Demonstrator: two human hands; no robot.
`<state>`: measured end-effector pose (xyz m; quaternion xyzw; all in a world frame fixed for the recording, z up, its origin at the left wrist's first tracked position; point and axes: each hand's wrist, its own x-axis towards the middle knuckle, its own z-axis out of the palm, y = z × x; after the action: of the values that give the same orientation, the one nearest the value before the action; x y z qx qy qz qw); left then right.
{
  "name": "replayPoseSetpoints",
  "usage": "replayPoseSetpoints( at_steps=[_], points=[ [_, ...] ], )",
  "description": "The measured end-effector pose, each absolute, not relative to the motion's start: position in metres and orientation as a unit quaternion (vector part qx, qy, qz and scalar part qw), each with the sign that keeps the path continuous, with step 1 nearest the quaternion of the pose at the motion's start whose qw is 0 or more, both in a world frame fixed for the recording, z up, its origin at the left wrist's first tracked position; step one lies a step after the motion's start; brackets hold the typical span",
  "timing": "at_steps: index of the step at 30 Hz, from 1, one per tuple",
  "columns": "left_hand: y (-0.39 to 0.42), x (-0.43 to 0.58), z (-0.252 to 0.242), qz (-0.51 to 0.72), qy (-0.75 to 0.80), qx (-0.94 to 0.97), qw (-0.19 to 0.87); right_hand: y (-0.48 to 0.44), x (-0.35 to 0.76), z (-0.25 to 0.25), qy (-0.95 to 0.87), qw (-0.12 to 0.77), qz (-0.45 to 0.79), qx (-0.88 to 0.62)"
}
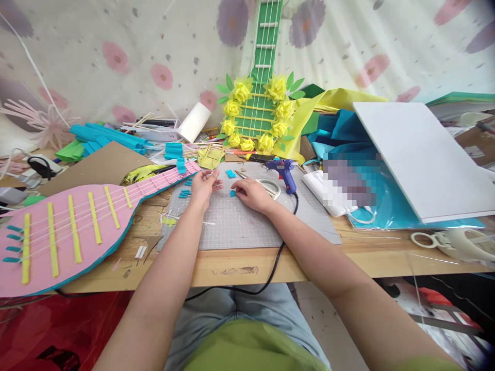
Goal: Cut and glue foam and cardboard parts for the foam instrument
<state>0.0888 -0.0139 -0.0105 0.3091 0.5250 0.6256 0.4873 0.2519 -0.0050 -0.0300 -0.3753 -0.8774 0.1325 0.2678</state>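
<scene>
My left hand (203, 188) is over the grey cutting mat (247, 234), near the neck of a pink paper pipa (83, 226). Its thumb and fingers are pinched, and whatever they hold is too small to make out. My right hand (253, 196) bends over the mat with its fingertips closed on a small blue paper piece (232, 194). Just behind that hand lie white-handled scissors (274, 189), partly covered by it. Another blue paper scrap (230, 174) is on the mat between the hands. Several small blue rolled pieces (184, 194) lie to the left.
A blue glue gun (284, 172) stands on the mat, its black cord (281, 247) running over the table edge. A green paper instrument with yellow flowers (253, 116) leans at the back. To the right are a white power strip (323, 193) and a white board (429, 159).
</scene>
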Motion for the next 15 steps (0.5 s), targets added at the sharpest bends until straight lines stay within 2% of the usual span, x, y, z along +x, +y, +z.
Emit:
replayPoseSetpoints(
  at_steps=[4, 7, 11, 15],
  points=[
    [-0.014, 0.092, -0.014, 0.583, 0.547, 0.359, 0.482, -0.004, 0.25, -0.031, -0.83, 0.323, 0.151, -0.43],
    [-0.015, 0.098, -0.022, 0.547, 0.574, 0.439, 0.424, -0.003, 0.251, -0.032, -0.796, 0.361, 0.166, -0.458],
    [-0.019, 0.107, -0.028, 0.504, 0.592, 0.533, 0.334, -0.004, 0.251, -0.033, -0.779, 0.381, 0.163, -0.47],
    [-0.023, 0.11, -0.027, 0.473, 0.609, 0.564, 0.296, -0.009, 0.248, -0.03, -0.792, 0.38, 0.119, -0.464]
  ],
)
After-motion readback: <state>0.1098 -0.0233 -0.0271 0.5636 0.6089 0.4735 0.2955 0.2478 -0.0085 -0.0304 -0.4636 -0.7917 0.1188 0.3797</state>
